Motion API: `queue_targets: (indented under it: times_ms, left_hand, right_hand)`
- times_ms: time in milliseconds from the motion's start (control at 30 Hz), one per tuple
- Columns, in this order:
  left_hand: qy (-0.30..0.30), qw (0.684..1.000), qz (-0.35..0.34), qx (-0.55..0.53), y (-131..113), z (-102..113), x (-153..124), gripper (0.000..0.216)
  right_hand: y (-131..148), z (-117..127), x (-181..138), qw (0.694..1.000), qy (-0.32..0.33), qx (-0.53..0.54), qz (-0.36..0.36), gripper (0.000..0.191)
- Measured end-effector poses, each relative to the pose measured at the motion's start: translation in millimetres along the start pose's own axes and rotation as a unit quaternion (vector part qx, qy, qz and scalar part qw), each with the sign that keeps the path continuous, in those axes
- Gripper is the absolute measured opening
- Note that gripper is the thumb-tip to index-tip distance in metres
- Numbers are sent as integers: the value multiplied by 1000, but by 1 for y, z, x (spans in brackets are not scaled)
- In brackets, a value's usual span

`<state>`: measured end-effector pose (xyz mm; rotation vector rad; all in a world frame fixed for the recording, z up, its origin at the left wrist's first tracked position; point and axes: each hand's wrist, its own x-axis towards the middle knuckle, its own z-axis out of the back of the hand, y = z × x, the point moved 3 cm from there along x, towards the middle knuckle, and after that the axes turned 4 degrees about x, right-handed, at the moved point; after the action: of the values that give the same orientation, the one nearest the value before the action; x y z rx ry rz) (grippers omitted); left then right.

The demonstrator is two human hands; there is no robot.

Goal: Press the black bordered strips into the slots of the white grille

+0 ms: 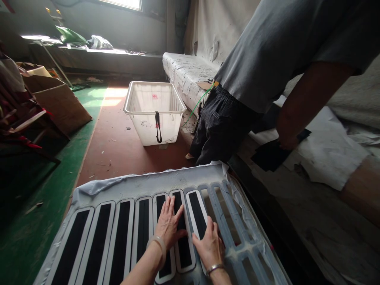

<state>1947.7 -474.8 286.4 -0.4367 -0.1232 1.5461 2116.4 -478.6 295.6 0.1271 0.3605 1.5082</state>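
Observation:
A grey moulded tray (133,184) with long slots lies in front of me. Several slots hold black strips with white rims (97,237); the slots at the right are bare. My left hand (168,225) lies flat with fingers stretched out on a black strip (182,245) near the middle. My right hand (210,245) rests beside it, fingers pressed down on the neighbouring strip (196,211) and the tray rib. Neither hand grips anything.
Another person in a grey shirt and dark trousers (225,118) stands at the right, with a hand (286,136) on dark sheets on a paper-covered bench (326,150). A clear plastic bin (154,111) stands on the red floor. Cardboard boxes (56,99) sit at the left.

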Motion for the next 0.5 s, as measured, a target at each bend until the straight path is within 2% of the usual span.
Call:
queue_targets:
  times_ms: [133,233,300,500]
  left_hand:
    - [-44,999,-10,13,1,1,2,74]
    - [-71,995,-61,30,-5,1,6,61]
    - [-71,994,-78,36,-10,-2,10,60]
    - [-79,994,-59,38,-16,-13,15,65]
  right_hand:
    - [3,-10,9,1000,3,27,13,63]
    - [1,-16,16,1000,2,18,16,65]
    - [-1,-18,18,1000,2,-2,29,64]
    - [-3,-17,15,996,14,-59,61,62]
